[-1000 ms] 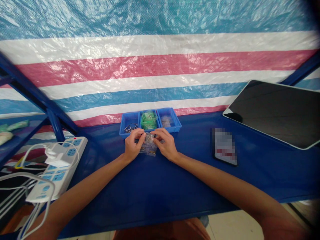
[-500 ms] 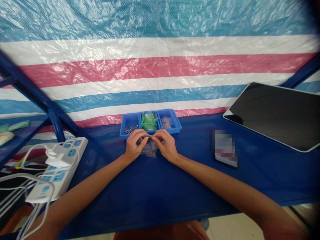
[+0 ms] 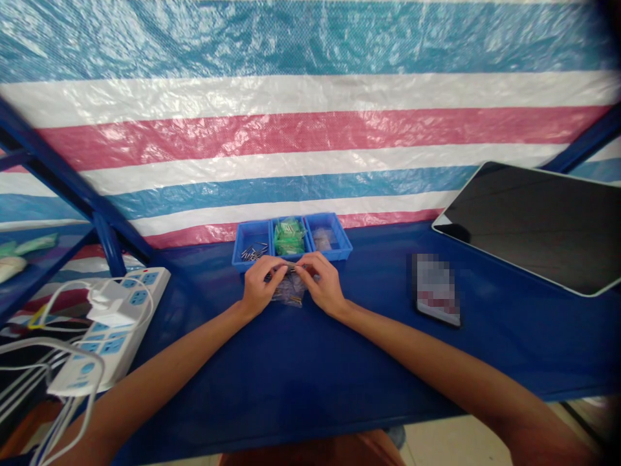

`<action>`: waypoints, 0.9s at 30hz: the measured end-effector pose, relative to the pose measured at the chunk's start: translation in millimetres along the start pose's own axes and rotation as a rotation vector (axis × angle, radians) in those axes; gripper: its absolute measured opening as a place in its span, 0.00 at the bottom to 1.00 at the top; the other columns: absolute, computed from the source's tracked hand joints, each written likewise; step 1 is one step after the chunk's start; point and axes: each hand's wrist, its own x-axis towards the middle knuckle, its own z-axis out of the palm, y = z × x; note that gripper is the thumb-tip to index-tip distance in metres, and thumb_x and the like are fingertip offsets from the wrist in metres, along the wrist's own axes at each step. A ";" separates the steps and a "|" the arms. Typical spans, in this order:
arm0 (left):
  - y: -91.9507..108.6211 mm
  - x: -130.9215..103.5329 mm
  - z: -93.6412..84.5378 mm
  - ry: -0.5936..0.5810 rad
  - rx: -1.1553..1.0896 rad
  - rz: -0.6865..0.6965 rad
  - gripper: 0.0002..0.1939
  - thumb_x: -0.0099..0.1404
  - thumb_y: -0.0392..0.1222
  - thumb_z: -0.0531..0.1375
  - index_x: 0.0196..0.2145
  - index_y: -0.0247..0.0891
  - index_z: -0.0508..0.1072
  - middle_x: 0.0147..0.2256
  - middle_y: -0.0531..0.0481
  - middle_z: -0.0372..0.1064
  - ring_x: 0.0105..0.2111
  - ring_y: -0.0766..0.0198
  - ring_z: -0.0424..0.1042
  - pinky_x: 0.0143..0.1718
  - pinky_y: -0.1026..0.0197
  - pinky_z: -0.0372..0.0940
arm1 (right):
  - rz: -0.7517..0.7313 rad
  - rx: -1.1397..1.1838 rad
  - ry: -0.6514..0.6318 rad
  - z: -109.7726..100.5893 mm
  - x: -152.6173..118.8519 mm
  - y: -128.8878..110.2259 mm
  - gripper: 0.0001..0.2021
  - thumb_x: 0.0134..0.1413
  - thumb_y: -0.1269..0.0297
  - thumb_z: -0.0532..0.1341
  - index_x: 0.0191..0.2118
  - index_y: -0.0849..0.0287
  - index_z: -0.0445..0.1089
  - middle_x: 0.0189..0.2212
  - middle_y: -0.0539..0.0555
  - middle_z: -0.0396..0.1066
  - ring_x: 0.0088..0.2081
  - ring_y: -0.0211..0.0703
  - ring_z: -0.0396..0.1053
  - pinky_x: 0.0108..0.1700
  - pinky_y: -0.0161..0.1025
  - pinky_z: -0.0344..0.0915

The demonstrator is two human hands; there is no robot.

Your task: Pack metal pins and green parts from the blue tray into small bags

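My left hand (image 3: 262,285) and my right hand (image 3: 323,281) meet in front of the blue trays, fingers closed in a pinch. Between their fingertips is the edge of a small clear plastic bag, its details too small to make out. Just below the fingers, more clear plastic bags (image 3: 291,298) with thin metal pieces inside lie on the table. Behind my left hand, the left blue tray (image 3: 237,249) holds loose metal pins or screws (image 3: 255,251). Green-tinted packets (image 3: 290,236) fill the middle tray, and clear bags (image 3: 323,239) lie in the right one.
A phone with a blurred screen (image 3: 436,291) lies on the blue table (image 3: 291,388) to the right. Beyond it is a large dark-screened panel (image 3: 538,226). At the left sits a white power strip (image 3: 111,336) with cables. A striped sheet (image 3: 310,129) hangs behind.
Both hands keep nearly the same place and pinch, with only slight finger movement. The view has shifted very little.
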 end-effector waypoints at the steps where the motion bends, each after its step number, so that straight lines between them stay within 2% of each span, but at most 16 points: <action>1: -0.4 0.3 -0.4 0.002 -0.001 0.008 0.06 0.64 0.39 0.57 0.36 0.36 0.73 0.34 0.47 0.71 0.35 0.65 0.70 0.36 0.63 0.66 | 0.001 0.001 0.001 0.0 0.0 -0.2 0.08 0.61 0.61 0.55 0.36 0.57 0.69 0.35 0.53 0.67 0.33 0.39 0.66 0.34 0.37 0.65; 11: -3.7 -2.5 -0.3 -0.031 0.006 0.005 0.07 0.65 0.40 0.57 0.36 0.36 0.73 0.32 0.48 0.72 0.32 0.65 0.69 0.37 0.62 0.65 | 0.000 0.010 -0.012 0.6 -0.8 -1.2 0.07 0.60 0.62 0.56 0.37 0.56 0.70 0.35 0.53 0.67 0.32 0.39 0.66 0.34 0.37 0.65; 15: -3.7 -2.9 0.2 -0.009 0.023 0.010 0.06 0.64 0.40 0.58 0.33 0.35 0.72 0.29 0.49 0.70 0.30 0.66 0.69 0.35 0.63 0.64 | 0.004 0.003 -0.022 0.8 -1.6 0.4 0.06 0.60 0.63 0.56 0.37 0.56 0.70 0.36 0.53 0.67 0.32 0.38 0.66 0.35 0.37 0.65; 27: -0.8 -1.5 0.3 0.044 0.036 0.020 0.06 0.64 0.38 0.58 0.32 0.35 0.73 0.29 0.50 0.71 0.30 0.67 0.69 0.35 0.64 0.64 | 0.029 -0.004 -0.050 1.4 -0.2 2.4 0.08 0.60 0.61 0.55 0.40 0.57 0.70 0.37 0.54 0.68 0.32 0.39 0.66 0.34 0.37 0.65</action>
